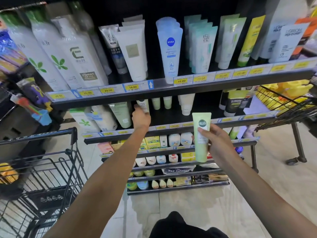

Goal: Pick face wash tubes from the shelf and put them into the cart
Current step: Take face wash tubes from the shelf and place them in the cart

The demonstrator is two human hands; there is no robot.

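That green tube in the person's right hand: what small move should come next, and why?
Probably carrying it left and down toward the cart. The right hand already holds the green tube clear of the shelf, in front of it, so it seems ready to drop in. The left hand is at a white tube on the second shelf, though whether it grips yet is unclear.

Pale green tube (201,134) with a dark teal round badge in my right hand (216,141); black wire cart (51,162); yellow price tags (133,87) along the black shelf (171,89).
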